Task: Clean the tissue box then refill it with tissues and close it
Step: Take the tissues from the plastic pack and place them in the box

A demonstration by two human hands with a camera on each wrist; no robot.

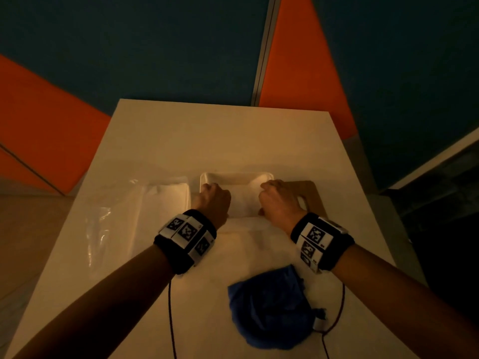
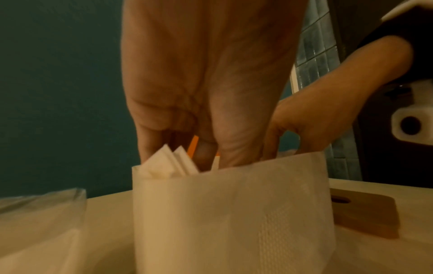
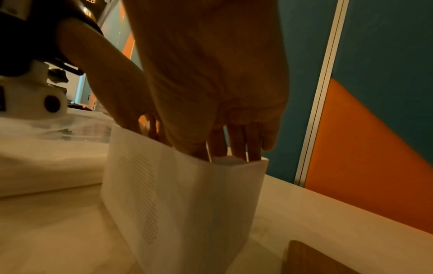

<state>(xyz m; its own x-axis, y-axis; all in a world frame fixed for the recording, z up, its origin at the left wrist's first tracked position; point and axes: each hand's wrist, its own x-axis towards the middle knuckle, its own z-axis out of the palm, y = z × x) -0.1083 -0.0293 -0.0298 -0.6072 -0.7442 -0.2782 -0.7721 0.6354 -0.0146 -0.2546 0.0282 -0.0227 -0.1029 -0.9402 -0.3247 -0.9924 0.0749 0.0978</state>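
White open-topped tissue box (image 1: pixel 237 177), dotted panel on the side; folded tissues (image 2: pixel 169 163) poking up inside. Left hand (image 1: pixel 213 200) and right hand (image 1: pixel 278 199) both fingers-down in there; actual grip hidden, can't tell.

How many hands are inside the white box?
2. The left hand reaches in at the left end of the white box; the right hand reaches in at its right end.

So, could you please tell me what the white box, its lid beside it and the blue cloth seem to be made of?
The tissue box looks like matte white plastic: smooth thin walls, rounded corners, a dotted panel. The lid appears to be wood, brown with faint grain and a round hole, though it could be a veneer. The blue cloth is soft fabric, crumpled in folds.
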